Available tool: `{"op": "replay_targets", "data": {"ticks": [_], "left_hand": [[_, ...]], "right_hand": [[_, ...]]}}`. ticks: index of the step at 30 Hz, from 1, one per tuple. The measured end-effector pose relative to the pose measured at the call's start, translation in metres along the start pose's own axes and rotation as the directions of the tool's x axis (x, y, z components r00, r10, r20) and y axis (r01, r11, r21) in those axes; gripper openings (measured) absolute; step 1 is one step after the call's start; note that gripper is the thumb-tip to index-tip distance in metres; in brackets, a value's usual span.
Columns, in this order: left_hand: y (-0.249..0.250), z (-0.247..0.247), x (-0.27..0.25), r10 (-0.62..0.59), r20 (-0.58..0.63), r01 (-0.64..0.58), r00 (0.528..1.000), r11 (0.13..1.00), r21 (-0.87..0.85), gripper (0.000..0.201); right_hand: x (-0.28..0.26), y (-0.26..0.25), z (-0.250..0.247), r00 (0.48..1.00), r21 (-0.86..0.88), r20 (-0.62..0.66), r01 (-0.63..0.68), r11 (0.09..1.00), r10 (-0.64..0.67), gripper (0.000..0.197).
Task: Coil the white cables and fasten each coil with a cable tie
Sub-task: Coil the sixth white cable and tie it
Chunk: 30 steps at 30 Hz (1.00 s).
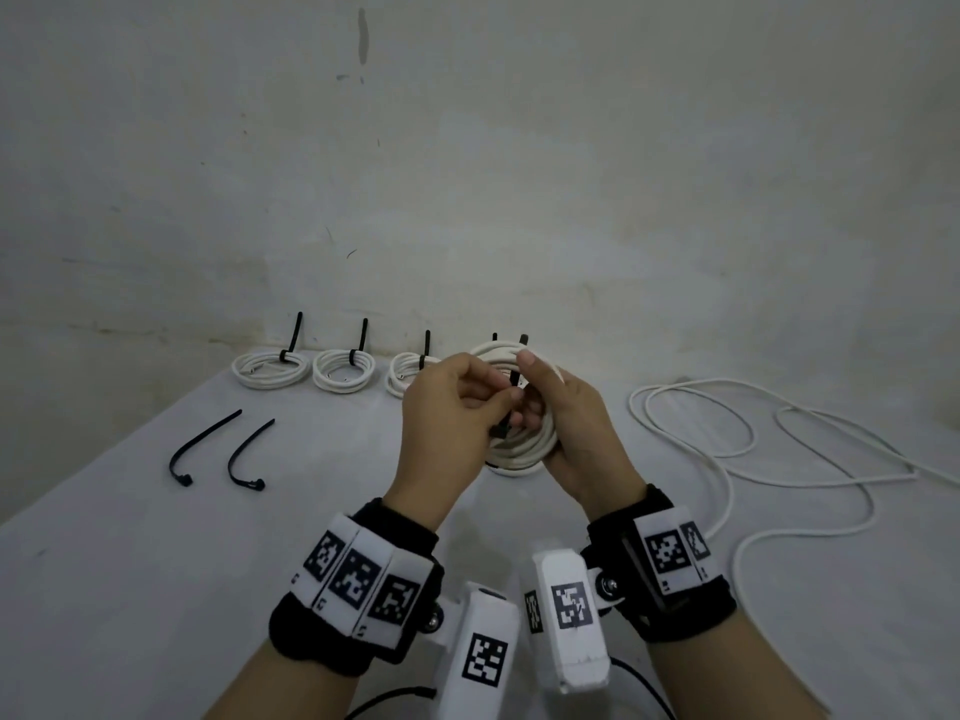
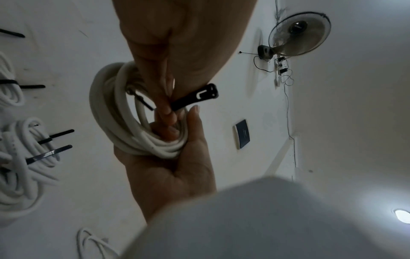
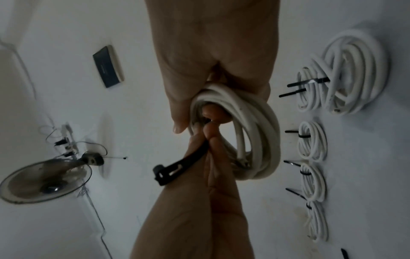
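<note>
My right hand [image 1: 540, 402] grips a white cable coil [image 1: 524, 449] and holds it above the table, thumb over the top strands. My left hand [image 1: 498, 402] pinches a black cable tie [image 1: 501, 431] at the inner side of the coil. In the left wrist view, my left hand [image 2: 166, 108] pinches the tie [image 2: 195, 98] just behind its head, and its thin tail runs in among the strands of the coil [image 2: 104, 112]. The right hand [image 2: 179, 122] cradles the coil in its palm. In the right wrist view, the tie's head [image 3: 175, 171] sticks out free below the coil [image 3: 264, 126].
Several tied coils [image 1: 270, 368] lie in a row along the wall at the back of the grey table [image 1: 156, 589]. Two spare black ties [image 1: 202, 449] lie at the left. A loose white cable [image 1: 753, 444] sprawls at the right. A fan [image 2: 299, 33] hangs on a wall.
</note>
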State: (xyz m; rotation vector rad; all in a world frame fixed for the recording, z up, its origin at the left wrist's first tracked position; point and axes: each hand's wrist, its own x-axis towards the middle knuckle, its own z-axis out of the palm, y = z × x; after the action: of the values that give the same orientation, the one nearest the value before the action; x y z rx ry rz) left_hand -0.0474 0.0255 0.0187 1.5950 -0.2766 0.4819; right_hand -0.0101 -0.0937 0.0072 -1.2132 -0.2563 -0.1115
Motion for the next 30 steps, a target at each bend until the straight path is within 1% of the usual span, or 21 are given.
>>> {"op": "replay_targets", "data": {"ticks": [2,4,6,8,10,11,13,16,18,20,22,24,25,26,28,29,30], "left_hand": [[0.001,-0.001,0.001,-0.015,0.043,0.017,0.999,0.998,-0.066,0.019],[0.005,-0.005,0.002,-0.021,0.109,0.035,0.994,0.992,-0.124,0.027],[0.011,-0.01,0.002,-0.023,0.21,0.053,0.977,0.989,-0.135,0.031],[0.016,-0.014,0.0,-0.003,0.261,0.031,0.965,0.994,-0.101,0.028],[0.02,-0.016,0.0,0.054,0.213,-0.042,0.976,0.997,-0.062,0.016],[0.02,-0.017,0.002,0.088,0.178,-0.082,0.98,0.996,-0.038,0.014],[0.018,-0.017,0.007,0.154,0.136,-0.157,0.979,0.987,0.015,0.019],[0.014,-0.016,0.015,0.255,0.129,-0.271,0.958,0.954,0.129,0.025],[0.015,-0.017,0.017,0.277,0.128,-0.294,0.952,0.946,0.136,0.023],[0.017,-0.017,0.019,0.302,0.107,-0.315,0.947,0.939,0.14,0.019],[0.019,-0.016,0.019,0.354,0.051,-0.357,0.934,0.911,0.209,0.018],[0.017,-0.015,0.022,0.403,-0.002,-0.385,0.915,0.875,0.294,0.026],[0.014,-0.015,0.024,0.399,-0.007,-0.379,0.917,0.877,0.297,0.029],[0.013,-0.015,0.026,0.367,0.013,-0.357,0.93,0.896,0.263,0.032],[0.009,-0.014,0.028,0.276,0.107,-0.29,0.955,0.945,0.152,0.04],[0.007,-0.012,0.028,0.259,0.149,-0.278,0.954,0.952,0.126,0.043],[0.007,-0.011,0.028,0.265,0.167,-0.286,0.95,0.952,0.113,0.044]], "right_hand": [[-0.001,-0.004,0.0,0.996,-0.088,-0.011,0.09,0.992,-0.092,0.018],[-0.001,-0.006,-0.002,0.986,-0.155,-0.04,0.155,0.976,-0.163,0.017],[0.0,-0.008,-0.005,0.978,-0.185,-0.074,0.177,0.967,-0.193,0.019],[0.0,-0.011,-0.008,0.975,-0.196,-0.09,0.182,0.963,-0.203,0.021],[0.0,-0.014,-0.008,0.974,-0.21,-0.079,0.193,0.958,-0.214,0.022],[0.0,-0.014,-0.008,0.974,-0.214,-0.064,0.201,0.956,-0.219,0.021],[-0.001,-0.015,-0.006,0.976,-0.216,-0.006,0.213,0.953,-0.219,0.02],[-0.003,-0.015,-0.002,0.98,-0.216,0.072,0.199,0.956,-0.187,0.026],[-0.004,-0.016,-0.001,0.979,-0.217,0.092,0.199,0.956,-0.183,0.028],[-0.005,-0.018,-0.001,0.972,-0.213,0.117,0.224,0.951,-0.203,0.026],[-0.006,-0.021,-0.002,0.968,-0.206,0.142,0.234,0.95,-0.207,0.025],[-0.007,-0.024,-0.003,0.968,-0.202,0.157,0.228,0.953,-0.198,0.025],[-0.008,-0.025,-0.003,0.965,-0.191,0.168,0.232,0.954,-0.201,0.024],[-0.009,-0.026,-0.001,0.962,-0.182,0.179,0.24,0.954,-0.208,0.023],[-0.011,-0.029,0.002,0.957,-0.189,0.188,0.254,0.949,-0.219,0.025],[-0.012,-0.029,0.003,0.959,-0.2,0.185,0.252,0.947,-0.216,0.027],[-0.013,-0.029,0.004,0.961,-0.207,0.182,0.246,0.947,-0.21,0.03]]}}
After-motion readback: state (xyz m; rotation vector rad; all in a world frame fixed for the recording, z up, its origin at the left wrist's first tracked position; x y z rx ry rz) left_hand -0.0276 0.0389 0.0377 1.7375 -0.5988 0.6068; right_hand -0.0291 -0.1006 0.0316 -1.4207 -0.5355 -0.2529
